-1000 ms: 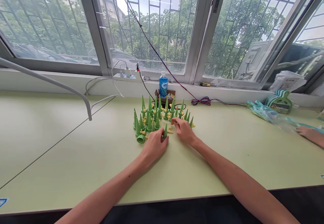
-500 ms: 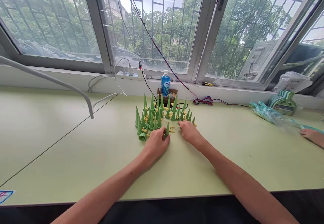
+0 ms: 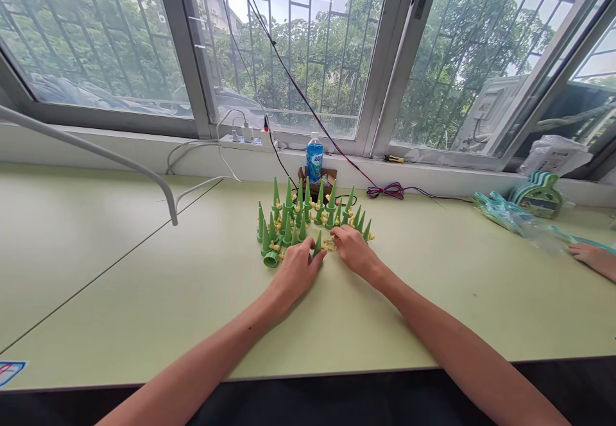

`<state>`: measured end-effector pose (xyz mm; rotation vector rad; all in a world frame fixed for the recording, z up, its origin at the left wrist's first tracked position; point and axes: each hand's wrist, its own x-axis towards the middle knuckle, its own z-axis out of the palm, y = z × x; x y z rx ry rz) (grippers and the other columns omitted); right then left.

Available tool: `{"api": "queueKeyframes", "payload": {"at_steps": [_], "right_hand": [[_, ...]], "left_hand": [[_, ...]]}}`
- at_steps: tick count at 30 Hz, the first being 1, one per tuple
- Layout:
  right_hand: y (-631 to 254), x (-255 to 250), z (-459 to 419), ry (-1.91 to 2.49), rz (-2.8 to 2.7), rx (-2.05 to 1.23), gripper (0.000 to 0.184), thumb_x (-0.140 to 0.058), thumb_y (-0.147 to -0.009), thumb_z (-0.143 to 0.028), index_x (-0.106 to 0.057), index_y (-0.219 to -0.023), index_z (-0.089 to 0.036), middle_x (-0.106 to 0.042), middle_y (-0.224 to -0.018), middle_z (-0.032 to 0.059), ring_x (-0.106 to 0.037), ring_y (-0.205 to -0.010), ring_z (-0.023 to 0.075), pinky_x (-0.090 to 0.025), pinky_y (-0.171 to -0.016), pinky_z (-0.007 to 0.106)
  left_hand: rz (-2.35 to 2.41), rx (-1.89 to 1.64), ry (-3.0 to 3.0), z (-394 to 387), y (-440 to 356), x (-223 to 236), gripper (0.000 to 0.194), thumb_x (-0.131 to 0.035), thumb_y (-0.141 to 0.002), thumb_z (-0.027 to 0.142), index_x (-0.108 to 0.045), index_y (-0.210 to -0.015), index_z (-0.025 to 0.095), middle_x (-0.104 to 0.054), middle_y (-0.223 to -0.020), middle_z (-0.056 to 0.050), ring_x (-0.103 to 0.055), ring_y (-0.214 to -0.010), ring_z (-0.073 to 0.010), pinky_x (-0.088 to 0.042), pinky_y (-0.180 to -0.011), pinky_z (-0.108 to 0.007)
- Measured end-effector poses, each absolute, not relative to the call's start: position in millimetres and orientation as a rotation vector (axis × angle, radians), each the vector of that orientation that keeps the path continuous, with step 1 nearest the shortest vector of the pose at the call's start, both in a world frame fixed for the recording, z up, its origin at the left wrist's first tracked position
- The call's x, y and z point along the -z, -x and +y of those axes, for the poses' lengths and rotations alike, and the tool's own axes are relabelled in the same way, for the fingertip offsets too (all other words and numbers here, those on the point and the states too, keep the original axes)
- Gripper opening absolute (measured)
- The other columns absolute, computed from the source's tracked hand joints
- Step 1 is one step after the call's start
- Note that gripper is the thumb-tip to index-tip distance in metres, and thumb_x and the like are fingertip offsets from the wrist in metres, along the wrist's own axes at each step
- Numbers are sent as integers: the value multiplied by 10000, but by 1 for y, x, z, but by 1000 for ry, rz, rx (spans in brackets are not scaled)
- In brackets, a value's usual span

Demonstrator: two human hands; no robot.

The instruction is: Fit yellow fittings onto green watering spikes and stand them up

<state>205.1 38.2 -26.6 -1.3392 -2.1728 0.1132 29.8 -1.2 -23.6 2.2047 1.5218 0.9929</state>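
Many green spikes [image 3: 287,232] upright on worktop [image 3: 385,330], several already bearing yellow fittings [image 3: 274,247] | left hand [image 3: 298,265] closed round a single spike [image 3: 318,243] at group's near edge | right hand [image 3: 353,251] half-curled by yellow pieces [image 3: 328,245] between the hands, grip unclear | number left: cannot tell

The left hand [image 3: 296,269] is bare, and so is the right hand [image 3: 355,251]. Behind them I see slim left [image 3: 212,352] and right [image 3: 447,330] forearms, uncovered too. Well back from the left hand sits a dark spot [image 3: 249,328]; nearer the body, dark, shadowed clothing [image 3: 308,403].
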Motion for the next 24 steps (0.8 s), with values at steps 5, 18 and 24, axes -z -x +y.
{"api": "queueKeyframes", "payload": {"at_steps": [5, 18, 24], "right_hand": [[-203, 26, 35, 1206, -2227, -167, 162, -529, -912, -95, -653, -994, -158, -602, -982, 78, -604, -864, 166, -461, -786, 271], [-197, 34, 38, 1237, -2327, -168, 161, -524, -953, -182, -683, -981, -172, -575, -972, 75, -581, -893, 162, -438, -796, 267], [-195, 37, 41, 1241, -2367, -112, 153, -522, -961, -209, -669, -960, -168, -556, -946, 67, -548, -865, 154, -407, -740, 248]], "left_hand": [[1504, -1020, -2217, -1, -31, 23, 231, -442, -937, 395, -536, -848, 203, -578, -610, -1, -531, -576, -177, -348, -587, -265], [1508, -998, -2233, 0, -29, 24, 244, -392, -960, 326, -417, -740, 223, -591, -639, -13, -524, -581, -173, -329, -579, -271], [1504, -992, -2235, 2, -30, 23, 244, -396, -957, 328, -432, -741, 219, -581, -643, -13, -524, -584, -172, -330, -587, -277]]}}
